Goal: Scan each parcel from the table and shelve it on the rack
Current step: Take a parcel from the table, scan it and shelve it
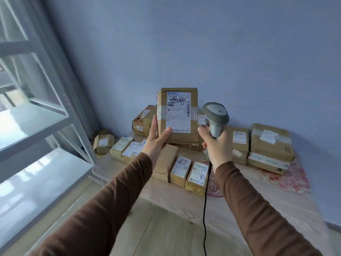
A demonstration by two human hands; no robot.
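- Your left hand [156,139] grips a brown cardboard parcel [178,115] from below: the thumb [167,131] presses the front face at the lower edge of its white shipping label [178,112], and the fingers run up the parcel's left side.
- Your right hand [215,143] is curled tight round the handle of a grey barcode scanner [215,115]; its black cable [205,200] hangs straight down between your arms.
- The parcel stands upright in the air above the table, label facing you. The scanner head sits just beside the parcel's right edge and appears to point away from you, not at the label.
- To scan well, turn the scanner head toward the label, or angle the label toward it. Aim at the barcode strip along the label's right edge, and keep your thumb below the printed area.
- Below your hands, more parcels [270,146] crowd the back and middle of the pale wooden table [239,200], some stacked against the blue wall.
- The grey metal rack [42,119] stands to your left, its corner post near the table's left end. Its shelves look open, so I judge there is room to swing the parcel left; watch the hanging cable and the post.
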